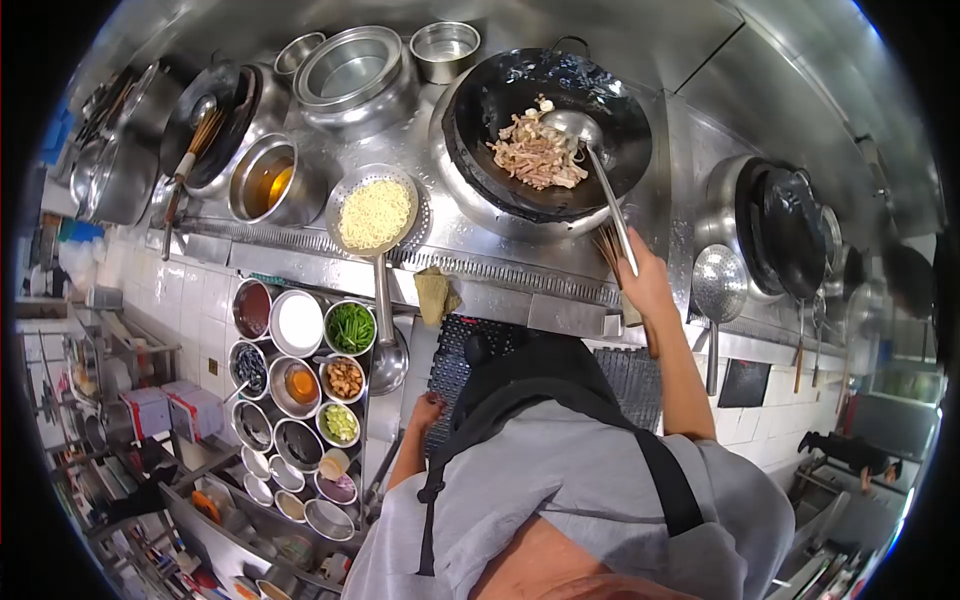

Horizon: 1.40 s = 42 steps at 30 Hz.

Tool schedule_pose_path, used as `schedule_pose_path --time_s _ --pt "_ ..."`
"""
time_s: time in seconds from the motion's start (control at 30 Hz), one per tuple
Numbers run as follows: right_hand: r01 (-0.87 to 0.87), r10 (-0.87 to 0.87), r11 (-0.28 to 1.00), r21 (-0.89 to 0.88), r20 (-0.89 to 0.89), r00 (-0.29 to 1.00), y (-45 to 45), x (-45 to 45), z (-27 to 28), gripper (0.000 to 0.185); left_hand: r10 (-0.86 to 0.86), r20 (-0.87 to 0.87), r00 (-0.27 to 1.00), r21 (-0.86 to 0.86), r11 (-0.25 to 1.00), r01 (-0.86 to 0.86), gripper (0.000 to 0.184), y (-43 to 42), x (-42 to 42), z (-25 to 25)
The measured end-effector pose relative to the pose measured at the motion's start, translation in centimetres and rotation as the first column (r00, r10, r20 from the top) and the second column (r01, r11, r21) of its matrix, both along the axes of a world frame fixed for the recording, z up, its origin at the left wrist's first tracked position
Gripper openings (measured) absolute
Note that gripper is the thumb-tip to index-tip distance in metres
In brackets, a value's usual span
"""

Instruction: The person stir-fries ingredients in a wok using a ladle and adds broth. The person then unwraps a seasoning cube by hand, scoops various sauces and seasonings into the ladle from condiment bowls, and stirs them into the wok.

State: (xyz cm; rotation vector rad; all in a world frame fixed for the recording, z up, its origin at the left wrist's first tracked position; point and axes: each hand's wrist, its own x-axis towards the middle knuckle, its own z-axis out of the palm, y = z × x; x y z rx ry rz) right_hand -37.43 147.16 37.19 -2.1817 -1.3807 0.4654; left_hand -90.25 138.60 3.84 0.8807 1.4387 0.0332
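Note:
My right hand [648,282] is wrapped round the handle of a ladle [612,200]. The ladle's bowl rests inside a large black wok [625,165], touching a heap of cooked meat strips [540,155]. My left hand [428,408] hangs low beside my apron, its fingers curled with nothing visible in them. Left of the wok, a long-handled strainer [381,290] holds pale noodles [375,213]. A greenish folded cloth [432,295] lies on the front edge of the stove, the thing nearest above my left hand. Near my right wrist is a bamboo brush [610,250], partly hidden.
Bowls of chopped greens [351,327], diced food [342,378] and sauces stand lower left, with another ladle [388,368] beside them. A pot with amber liquid [265,185] is at left. A perforated skimmer [719,283] and a second wok [795,225] are at right. A person [850,455] is far right.

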Motion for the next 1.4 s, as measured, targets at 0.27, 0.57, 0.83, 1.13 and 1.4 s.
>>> schedule_pose_path --time_s 0.27,0.57,0.83,1.13,1.4 --pt "-0.187 0.186 0.982 0.001 -0.058 0.981 -1.5 2.5 -1.8 0.056 -0.506 -0.006 0.862 0.275 0.828 0.488 0.044 5.5 3.8 0.0" --pt "-0.056 0.044 0.995 0.087 0.135 0.99 5.5 7.4 2.9 0.036 -0.214 0.145 0.966 0.229 0.957 0.177 0.038 9.1 10.1 10.3" --pt "-0.02 0.042 0.993 -0.115 0.196 0.98 -0.5 16.1 -2.7 0.055 -0.189 0.092 0.978 0.117 0.977 0.177 0.036 7.0 8.4 8.1" --pt "-0.064 0.092 0.993 0.099 -0.304 0.948 2.5 3.0 -5.5 0.069 -0.639 0.192 0.745 0.381 0.748 0.543 0.029 13.8 19.8 21.4" --pt "-0.023 0.031 1.0 0.021 -0.66 0.75 11.4 8.1 -2.9 0.059 -0.411 -0.115 0.904 0.968 0.156 0.194 0.02 20.8 30.9 31.3"
